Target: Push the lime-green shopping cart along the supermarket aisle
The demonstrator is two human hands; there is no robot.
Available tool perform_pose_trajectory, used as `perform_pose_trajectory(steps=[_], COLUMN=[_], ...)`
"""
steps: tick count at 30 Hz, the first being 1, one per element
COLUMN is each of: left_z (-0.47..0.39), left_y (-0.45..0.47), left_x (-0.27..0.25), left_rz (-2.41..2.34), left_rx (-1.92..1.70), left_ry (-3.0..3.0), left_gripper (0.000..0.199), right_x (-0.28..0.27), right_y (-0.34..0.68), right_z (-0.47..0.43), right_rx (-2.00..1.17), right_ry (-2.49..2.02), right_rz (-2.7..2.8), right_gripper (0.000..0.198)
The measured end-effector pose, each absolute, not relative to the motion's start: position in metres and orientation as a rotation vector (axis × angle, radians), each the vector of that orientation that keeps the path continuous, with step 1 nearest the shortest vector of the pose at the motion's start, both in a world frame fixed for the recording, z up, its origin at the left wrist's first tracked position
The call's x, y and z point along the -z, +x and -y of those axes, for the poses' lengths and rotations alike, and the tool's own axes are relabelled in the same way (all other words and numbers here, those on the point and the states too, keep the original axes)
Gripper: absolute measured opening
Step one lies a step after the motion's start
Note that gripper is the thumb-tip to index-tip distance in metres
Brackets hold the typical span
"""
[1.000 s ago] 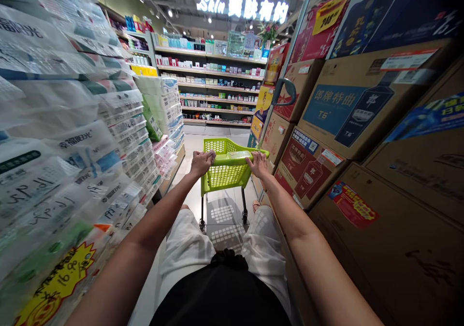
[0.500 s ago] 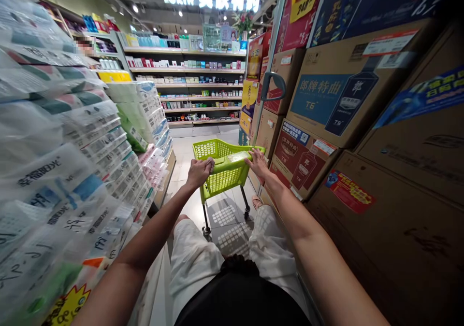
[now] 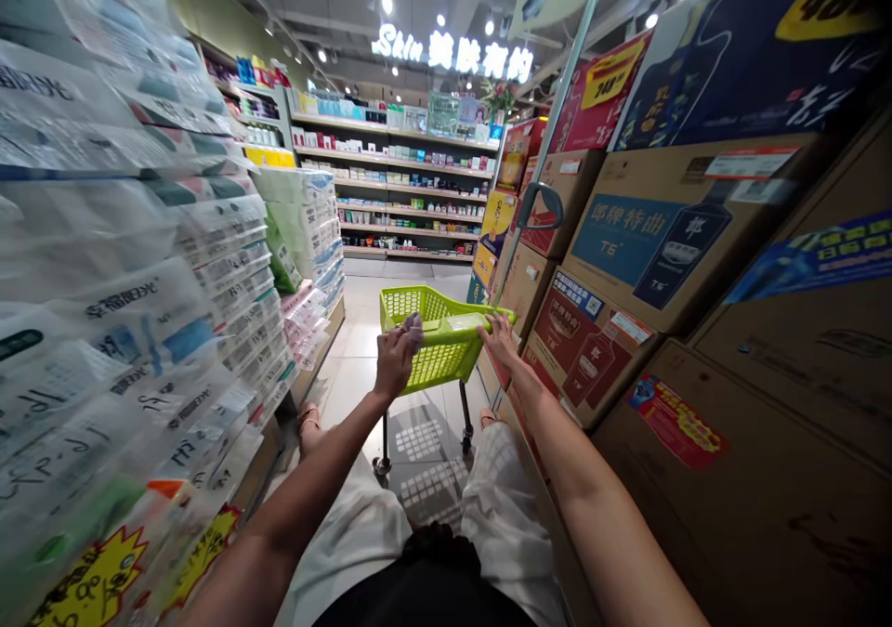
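– lime-green plastic: shopping cart (image 3: 446,363), one, with lattice-walled basket and dark legs on castors. position?
– mid-aisle, just ahead of the person, standing on pale, glossy floor tiles (image 3: 359,348); a lattice-patterned shadow (image 3: 422,441) lies beneath and behind it.
– hands?
– left hand (image 3: 395,365): fingers curled, pinching a crumpled mauve-grey cloth or tissue (image 3: 413,330) by the left end of the handlebar (image 3: 452,335); contact with the bar, cannot tell. right hand (image 3: 499,337): fingers spread, laid over the bar's right end.
– room, left side?
– plastic-wrapped tissue-paper packs (image 3: 233,274), stacked high; yellow starburst price tags (image 3: 90,581), handwritten, at the near end.
– right side?
– cardboard liquor cartons (image 3: 617,232), stacked, one bearing a blue "t6" panel; metal pole (image 3: 568,79) beside them, with grey loop handle (image 3: 554,204).
– far end?
– cosmetics shelves (image 3: 390,160), several tiers, stocked; above, a lit white "skin" sign (image 3: 452,54) and ceiling spotlights (image 3: 386,2); flowers (image 3: 498,96) at the top right.
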State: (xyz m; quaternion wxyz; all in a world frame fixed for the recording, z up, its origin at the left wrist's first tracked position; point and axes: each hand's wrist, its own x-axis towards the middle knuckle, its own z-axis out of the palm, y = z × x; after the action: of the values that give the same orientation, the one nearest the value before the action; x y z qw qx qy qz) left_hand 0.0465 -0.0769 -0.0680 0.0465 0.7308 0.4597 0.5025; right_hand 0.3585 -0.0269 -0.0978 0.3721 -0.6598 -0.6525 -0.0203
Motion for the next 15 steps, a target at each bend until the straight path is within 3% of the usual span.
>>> perform_pose_trajectory(steps=[5,9,15], left_z=[0.053,0.058,0.037], left_y=[0.033,0.034,0.016], left_x=[0.049,0.043,0.000], left_rz=[-1.581,-1.555,-1.524], left_rx=[-1.497,-1.442,-0.740], left_ry=[1.915,2.231,2.337], left_gripper=[0.041,0.034,0.033], right_x=[0.097,0.095,0.096], right_y=[0.343,0.335,0.341], right_z=[0.023,0.026,0.028], right_rx=[0.062,0.112,0.098], right_ry=[-1.693,-1.748,-1.681], right_rz=[1.662,1.639,1.638], right_gripper=[0.058,0.053,0.052])
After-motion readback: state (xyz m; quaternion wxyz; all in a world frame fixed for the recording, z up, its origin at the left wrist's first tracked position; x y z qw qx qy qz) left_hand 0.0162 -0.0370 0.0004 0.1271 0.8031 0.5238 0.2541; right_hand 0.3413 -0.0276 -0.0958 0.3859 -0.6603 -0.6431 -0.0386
